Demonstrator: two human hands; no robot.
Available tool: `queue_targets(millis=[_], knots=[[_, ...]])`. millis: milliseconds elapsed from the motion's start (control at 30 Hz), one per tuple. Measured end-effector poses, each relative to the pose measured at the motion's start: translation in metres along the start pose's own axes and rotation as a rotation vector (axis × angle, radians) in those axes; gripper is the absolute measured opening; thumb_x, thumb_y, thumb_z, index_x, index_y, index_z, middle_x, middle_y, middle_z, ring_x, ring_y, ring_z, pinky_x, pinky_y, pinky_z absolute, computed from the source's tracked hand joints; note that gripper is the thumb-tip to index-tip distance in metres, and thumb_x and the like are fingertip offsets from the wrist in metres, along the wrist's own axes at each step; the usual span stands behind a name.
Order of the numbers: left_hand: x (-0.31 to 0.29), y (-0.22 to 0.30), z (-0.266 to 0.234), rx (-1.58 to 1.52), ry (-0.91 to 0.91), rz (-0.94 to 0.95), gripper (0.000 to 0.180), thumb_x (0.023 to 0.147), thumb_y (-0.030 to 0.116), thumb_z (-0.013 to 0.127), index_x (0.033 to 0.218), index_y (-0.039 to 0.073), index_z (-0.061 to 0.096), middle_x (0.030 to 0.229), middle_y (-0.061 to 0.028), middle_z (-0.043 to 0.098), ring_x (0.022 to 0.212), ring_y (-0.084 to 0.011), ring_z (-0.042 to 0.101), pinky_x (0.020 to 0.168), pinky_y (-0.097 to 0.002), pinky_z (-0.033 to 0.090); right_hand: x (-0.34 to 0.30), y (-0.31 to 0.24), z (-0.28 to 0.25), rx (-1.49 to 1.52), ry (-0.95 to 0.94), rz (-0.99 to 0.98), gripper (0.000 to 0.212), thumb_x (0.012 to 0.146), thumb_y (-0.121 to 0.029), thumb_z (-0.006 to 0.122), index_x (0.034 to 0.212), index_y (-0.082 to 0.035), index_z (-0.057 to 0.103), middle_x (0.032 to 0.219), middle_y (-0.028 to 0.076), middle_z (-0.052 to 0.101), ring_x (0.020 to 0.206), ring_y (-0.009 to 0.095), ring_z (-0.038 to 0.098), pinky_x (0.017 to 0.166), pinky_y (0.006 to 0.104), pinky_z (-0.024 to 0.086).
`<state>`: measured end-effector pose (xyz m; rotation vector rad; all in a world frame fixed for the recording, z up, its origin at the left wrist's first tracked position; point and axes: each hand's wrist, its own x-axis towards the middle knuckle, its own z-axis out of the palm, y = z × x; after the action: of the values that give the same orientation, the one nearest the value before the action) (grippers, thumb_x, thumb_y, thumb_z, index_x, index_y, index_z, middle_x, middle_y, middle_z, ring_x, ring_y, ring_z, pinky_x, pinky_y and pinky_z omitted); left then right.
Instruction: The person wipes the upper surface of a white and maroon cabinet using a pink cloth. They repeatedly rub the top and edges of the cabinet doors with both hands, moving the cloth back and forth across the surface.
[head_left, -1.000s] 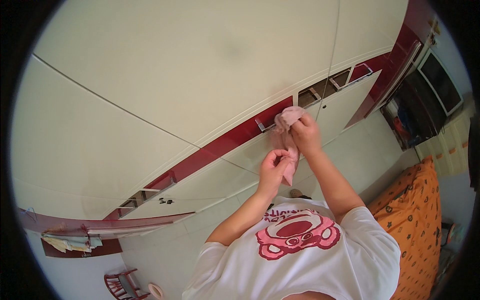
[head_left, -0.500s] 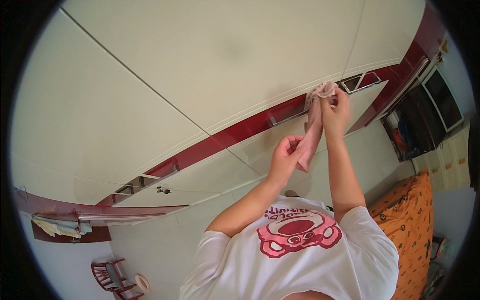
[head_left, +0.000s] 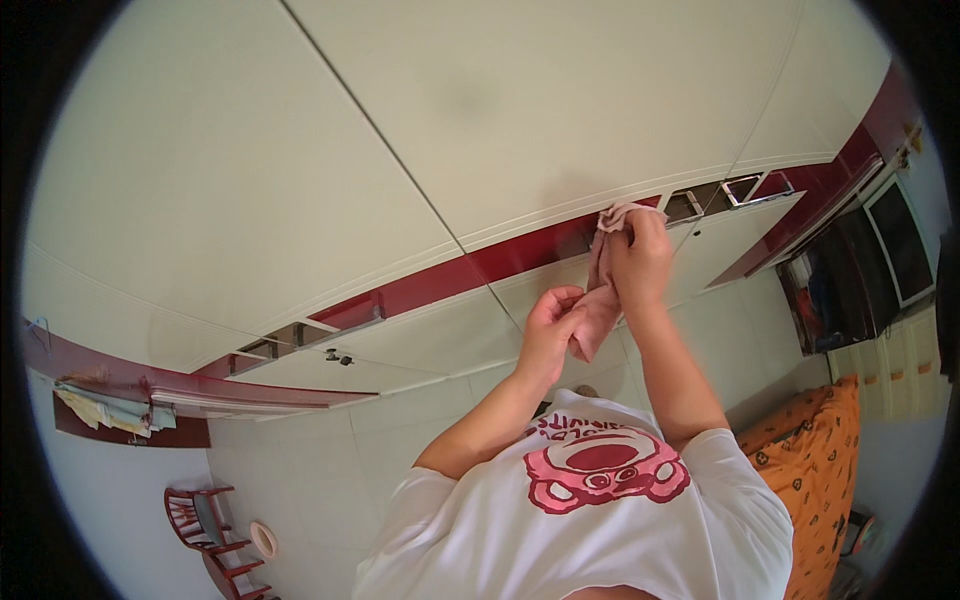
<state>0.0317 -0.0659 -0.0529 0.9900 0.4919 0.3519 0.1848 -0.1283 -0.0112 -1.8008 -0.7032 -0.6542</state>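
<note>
Cloth (head_left: pixel 600 322), one, pink: crumpled and bunched above, smoother and drooping below. Location: in front of the red band (head_left: pixel 525 250), contact uncertain. Left hand (head_left: pixel 549 330): below the band; fingers pinched the cloth's lower part. Right hand (head_left: pixel 643 258): at the band; fingers gripped the bunched end. Handling appeared unfinished; treated and untreated stretches of band could not be distinguished.

Soft even light; faint shadow on cabinet door (head_left: pixel 590 110) above cloth (head_left: pixel 597 318); fisheye bowing, black rim
</note>
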Motion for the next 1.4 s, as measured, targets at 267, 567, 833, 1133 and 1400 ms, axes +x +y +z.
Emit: queue_targets(millis=[267,567,833,1133,1400], knots=[[-0.022,-0.001,-0.042,0.052,0.059,0.011,0.047,0.087,0.006,0.067,0.129,-0.001,0.047,0.118,-0.0109,0.060,0.101,-0.0165,0.062,0.083,-0.0299,0.053,-0.024,-0.058,0.039,0.103,-0.142,-0.124,0.010,0.077,-0.002,0.067,0.078,-0.007,0.059,0.082,0.008,0.060,0.076,0.030,0.060,0.061,0.0411,0.050],[-0.042,0.007,-0.091,0.233,0.208,0.049,0.033,0.087,0.006,0.067,0.118,0.000,0.058,0.103,-0.0051,0.066,0.089,-0.0137,0.064,0.080,-0.0279,0.052,-0.061,-0.098,0.088,0.105,-0.108,-0.306,0.016,0.069,-0.002,0.072,0.073,-0.010,0.059,0.077,0.004,0.055,0.073,0.025,0.058,0.053,0.0371,0.049],[-0.066,-0.027,-0.135,0.168,0.297,-0.026,0.021,0.091,0.012,0.066,0.110,0.004,0.061,0.096,-0.0021,0.067,0.081,-0.0096,0.063,0.070,-0.0256,0.051,-0.121,-0.069,0.101,0.077,-0.460,-0.151,0.012,0.077,-0.001,0.064,0.087,-0.006,0.060,0.087,0.013,0.059,0.082,0.036,0.059,0.067,0.0443,0.052],[-0.082,0.032,-0.145,-0.392,0.339,0.217,0.023,0.097,0.011,0.060,0.117,0.003,0.054,0.116,-0.0075,0.063,0.105,-0.0160,0.062,0.091,-0.0315,0.052,-0.104,-0.143,0.120,0.202,-0.481,-0.357,0.011,0.078,-0.005,0.065,0.087,-0.006,0.060,0.091,0.012,0.062,0.077,0.033,0.064,0.060,0.0403,0.054],[-0.073,0.002,-0.183,-0.391,0.454,0.054,0.030,0.096,0.016,0.064,0.118,0.003,0.049,0.111,-0.0102,0.062,0.100,-0.0171,0.063,0.085,-0.0313,0.053,-0.178,-0.093,0.155,0.054,-0.720,-0.166,0.010,0.080,-0.007,0.064,0.089,-0.004,0.061,0.090,0.016,0.066,0.079,0.034,0.066,0.068,0.0454,0.054]])
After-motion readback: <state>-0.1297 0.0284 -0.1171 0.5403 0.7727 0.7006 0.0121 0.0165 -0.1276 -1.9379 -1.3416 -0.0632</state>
